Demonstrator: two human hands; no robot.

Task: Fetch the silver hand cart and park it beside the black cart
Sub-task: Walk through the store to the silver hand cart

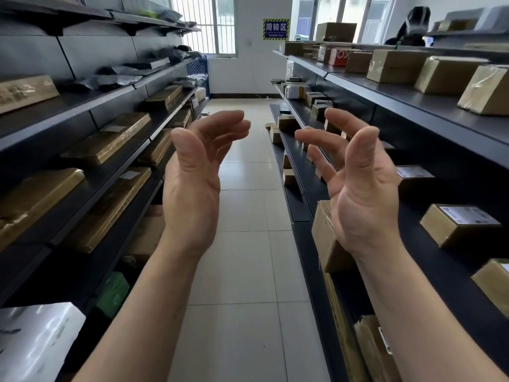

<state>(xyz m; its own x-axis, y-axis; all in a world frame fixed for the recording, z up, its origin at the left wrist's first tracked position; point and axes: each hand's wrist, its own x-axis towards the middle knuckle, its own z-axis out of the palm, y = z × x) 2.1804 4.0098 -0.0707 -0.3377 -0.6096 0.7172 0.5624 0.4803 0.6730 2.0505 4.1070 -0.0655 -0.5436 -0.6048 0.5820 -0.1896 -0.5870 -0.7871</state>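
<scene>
Head view: two empty hands, left hand [190, 186] and right hand [360, 188], fingers spread, between two shelving rows [413, 100].

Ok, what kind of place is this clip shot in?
Most likely a parcel storeroom or small warehouse: an aisle between dark shelves stocked with taped cardboard boxes and grey mailer bags, and a blue wall sign with "Turnover Area" under its Chinese characters. No cart is in view.

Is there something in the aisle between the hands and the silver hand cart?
Neither cart is in view. Both hands, left hand and right hand, are open and empty. The tiled aisle floor ahead looks clear up to the far wall.
</scene>
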